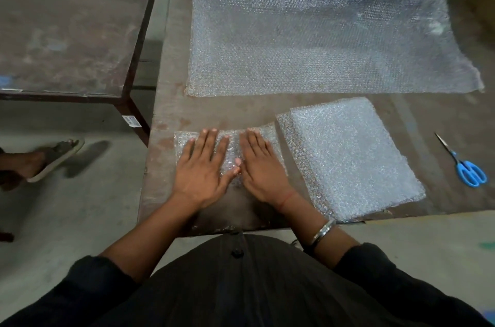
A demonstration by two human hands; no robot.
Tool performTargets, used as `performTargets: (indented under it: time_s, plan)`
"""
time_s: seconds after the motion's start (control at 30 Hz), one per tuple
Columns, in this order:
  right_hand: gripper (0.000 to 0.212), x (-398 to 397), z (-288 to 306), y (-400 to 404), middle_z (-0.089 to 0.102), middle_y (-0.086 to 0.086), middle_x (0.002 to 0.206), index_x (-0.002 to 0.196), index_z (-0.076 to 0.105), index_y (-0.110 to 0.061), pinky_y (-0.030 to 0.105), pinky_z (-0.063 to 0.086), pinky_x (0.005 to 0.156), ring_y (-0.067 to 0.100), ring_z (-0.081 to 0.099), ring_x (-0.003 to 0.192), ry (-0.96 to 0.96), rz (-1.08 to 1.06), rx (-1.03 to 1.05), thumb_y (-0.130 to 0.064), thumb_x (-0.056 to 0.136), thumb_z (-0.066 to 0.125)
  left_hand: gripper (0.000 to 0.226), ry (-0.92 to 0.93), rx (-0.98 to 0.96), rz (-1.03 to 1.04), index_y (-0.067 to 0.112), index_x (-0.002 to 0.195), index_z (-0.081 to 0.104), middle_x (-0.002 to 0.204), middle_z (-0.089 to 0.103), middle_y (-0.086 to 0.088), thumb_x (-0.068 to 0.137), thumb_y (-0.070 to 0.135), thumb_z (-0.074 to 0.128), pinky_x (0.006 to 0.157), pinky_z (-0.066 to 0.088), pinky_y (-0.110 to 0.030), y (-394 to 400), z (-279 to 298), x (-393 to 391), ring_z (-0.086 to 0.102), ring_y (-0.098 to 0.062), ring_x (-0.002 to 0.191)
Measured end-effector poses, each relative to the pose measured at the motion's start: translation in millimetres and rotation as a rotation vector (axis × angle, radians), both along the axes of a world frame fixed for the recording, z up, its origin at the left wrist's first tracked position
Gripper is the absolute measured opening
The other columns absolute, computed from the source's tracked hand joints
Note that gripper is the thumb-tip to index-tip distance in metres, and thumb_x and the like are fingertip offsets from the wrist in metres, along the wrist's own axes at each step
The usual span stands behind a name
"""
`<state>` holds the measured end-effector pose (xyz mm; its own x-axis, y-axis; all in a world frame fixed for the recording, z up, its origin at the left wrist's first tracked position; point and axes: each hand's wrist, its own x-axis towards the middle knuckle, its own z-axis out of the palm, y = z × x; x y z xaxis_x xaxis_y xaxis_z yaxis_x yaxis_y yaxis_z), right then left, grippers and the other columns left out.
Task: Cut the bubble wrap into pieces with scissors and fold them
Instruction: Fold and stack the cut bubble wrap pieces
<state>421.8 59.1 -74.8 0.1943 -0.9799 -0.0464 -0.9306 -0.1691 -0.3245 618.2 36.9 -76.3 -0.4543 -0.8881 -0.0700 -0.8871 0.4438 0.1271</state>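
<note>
Left hand (202, 166) and right hand (261, 164), fingers straight and gripping nothing, press a folded bubble-wrap piece (232, 151) flat at the worktop's (166, 101) near edge; firm, even pressure should set the crease. Stack (353, 155) and scissors (466, 164) lie right.

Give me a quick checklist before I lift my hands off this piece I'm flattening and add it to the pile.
1. Both hands flat on the folded piece: ok, left hand and right hand press it with straight fingers.
2. Fold will stay shut once released: cannot tell.
3. Stack of folded pieces within reach: ok, just right of the right hand.
4. Stack tidy: not ok, the bottom layer sticks out on the left.
5. Scissors out of the way: ok, lying far right on the table.
6. Unrolled sheet ready for cutting: ok, spread flat.
</note>
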Motion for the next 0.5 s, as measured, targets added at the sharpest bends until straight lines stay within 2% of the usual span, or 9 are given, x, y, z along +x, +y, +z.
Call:
performTargets:
  time_s: [0.1,0.2,0.37,0.5]
  plan:
    - [0.073,-7,1,-4,0.008,0.016,0.179,0.172,0.010,-0.009,0.049,0.004,0.135,0.031,-0.002,0.167,0.035,-0.057,-0.088,-0.051,0.112,0.021,0.089,-0.033,0.000,0.029,0.024,0.171,-0.011,0.179,-0.012,-0.012,0.101,0.079,-0.001,0.133,-0.001,-0.055,2,-2,16,-0.016,-0.030,0.165]
    - [0.080,-13,-8,-8,-0.003,0.014,0.180,0.172,0.003,-0.010,0.050,-0.001,0.134,0.029,-0.011,0.166,0.080,-0.052,-0.036,-0.059,0.111,0.019,0.091,-0.014,-0.039,0.064,0.023,0.172,-0.002,0.179,-0.001,-0.013,0.102,0.079,0.010,0.133,0.000,-0.057,5,4,20,-0.010,-0.034,0.165]
    - [0.087,-5,-15,-8,-0.014,0.015,0.178,0.171,-0.006,-0.009,0.053,-0.007,0.133,0.030,-0.019,0.164,0.078,-0.062,0.028,-0.067,0.108,0.011,0.088,-0.014,-0.005,0.091,0.027,0.172,-0.005,0.179,-0.007,-0.010,0.101,0.080,0.003,0.133,-0.002,-0.057,12,1,17,-0.013,-0.032,0.165]
    - [0.088,-15,3,-6,-0.018,0.011,0.178,0.170,-0.015,-0.014,0.051,-0.015,0.132,0.024,-0.024,0.163,-0.149,-0.055,0.084,-0.070,0.106,0.010,0.089,-0.022,0.006,0.103,0.027,0.172,-0.001,0.179,-0.003,-0.012,0.100,0.080,0.004,0.133,0.001,-0.059,12,-1,20,-0.010,-0.033,0.165]
